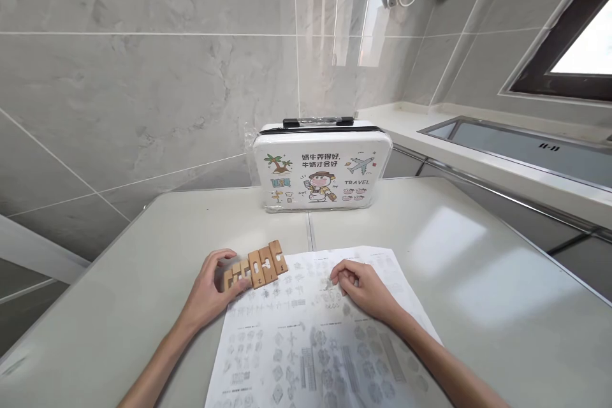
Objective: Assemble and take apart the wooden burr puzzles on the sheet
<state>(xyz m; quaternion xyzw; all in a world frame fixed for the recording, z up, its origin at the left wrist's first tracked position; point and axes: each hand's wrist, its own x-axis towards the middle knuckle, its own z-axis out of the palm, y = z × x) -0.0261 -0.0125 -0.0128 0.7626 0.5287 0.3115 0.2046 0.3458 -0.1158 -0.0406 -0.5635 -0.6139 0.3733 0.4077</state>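
A row of several notched wooden puzzle pieces [258, 265] lies side by side at the top left corner of a printed sheet of diagrams [315, 338] on the white table [478, 280]. My left hand [215, 287] curls around the left end of the row, fingers and thumb gripping the end pieces. My right hand [361, 287] rests on the sheet to the right, fingers curled loosely with the tips pressed on the paper and nothing visible in them.
A small white case [321, 166] with cartoon travel pictures and a black handle stands upright at the table's far edge against the tiled wall. A counter with a sunken metal sink [526, 143] runs along the right, below a window.
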